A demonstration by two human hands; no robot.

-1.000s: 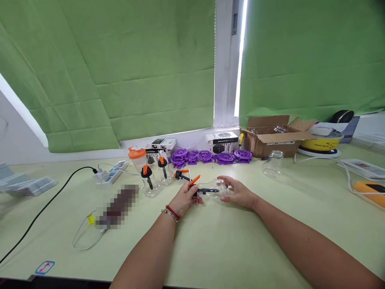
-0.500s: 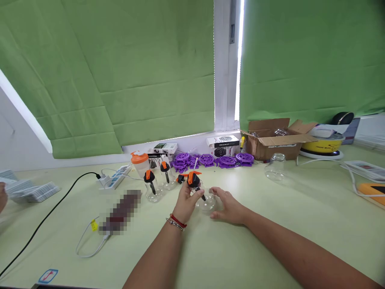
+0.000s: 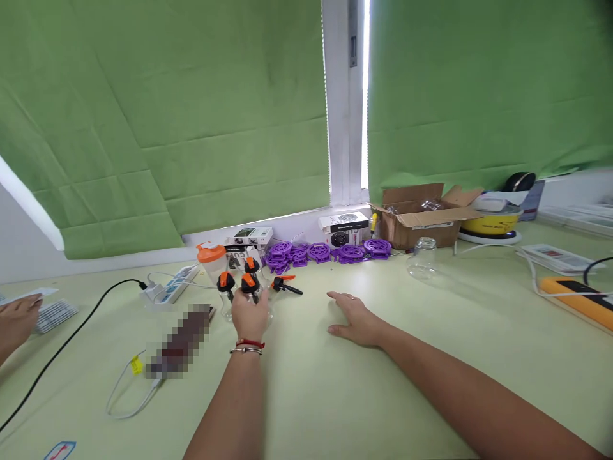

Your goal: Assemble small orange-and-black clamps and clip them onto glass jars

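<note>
My left hand (image 3: pixel 251 315) is wrapped round a clear glass bottle with a black and orange top (image 3: pixel 249 283), beside two similar bottles, one with its top (image 3: pixel 225 281) to the left and one with its top (image 3: pixel 251 264) behind. My right hand (image 3: pixel 357 321) rests on the table with its fingers apart and nothing in them. A loose black and orange top (image 3: pixel 286 285) lies to the right of the held bottle. Farther right, a clear glass bottle without a top (image 3: pixel 422 260) stands on the table.
Purple plastic parts (image 3: pixel 318 252), small boxes (image 3: pixel 347 230) and an open cardboard box (image 3: pixel 419 223) line the back. An orange-lidded cup (image 3: pixel 212 255), power strip (image 3: pixel 179 285) and blurred dark object (image 3: pixel 184 338) are left. Another person's hand (image 3: pixel 18 322) holds paper at the far left.
My left hand has carried the bottle left to the two others. My right hand is now apart from it. The other person's hand has come further into view, and the view has shifted slightly.
</note>
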